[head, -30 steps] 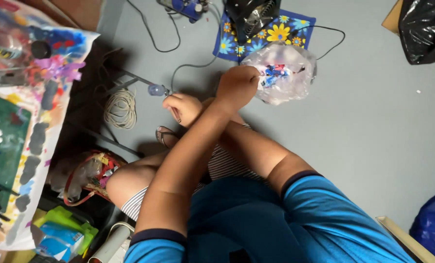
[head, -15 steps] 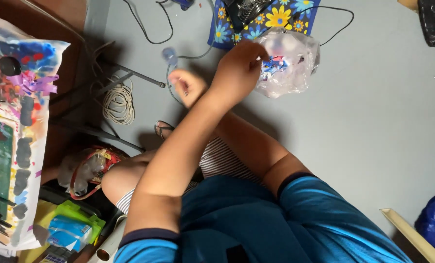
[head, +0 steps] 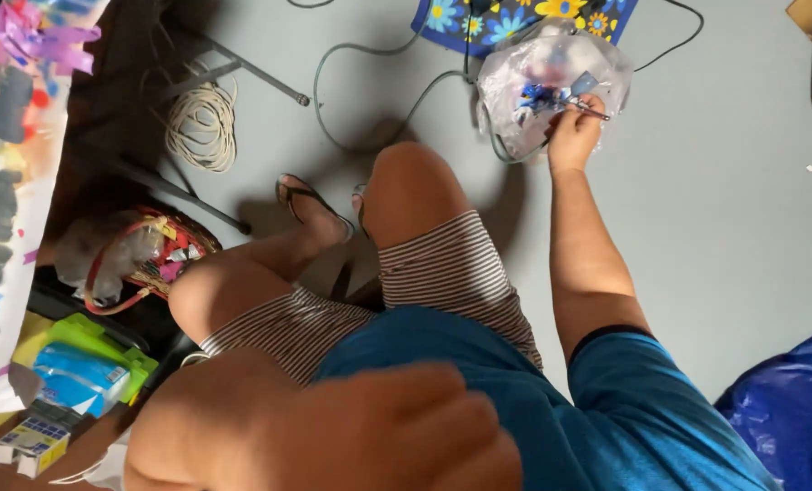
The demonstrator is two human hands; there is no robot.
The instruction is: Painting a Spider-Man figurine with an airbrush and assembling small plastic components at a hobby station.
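Right hand (head: 573, 135) fingers are pinching a thin metal tool (head: 590, 111) at the clear plastic bag (head: 542, 82); left hand (head: 397, 436) is blurring nearby, grip unclear.

Right hand (head: 572, 133) reaches far forward with fingers pinched; left hand (head: 397, 436) hangs blurred, loosely curled, near the body.

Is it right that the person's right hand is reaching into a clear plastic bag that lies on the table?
Not quite. In the head view the right hand is at the clear plastic bag, but the bag lies on the grey floor, beside a flowered blue cloth, not on a table.
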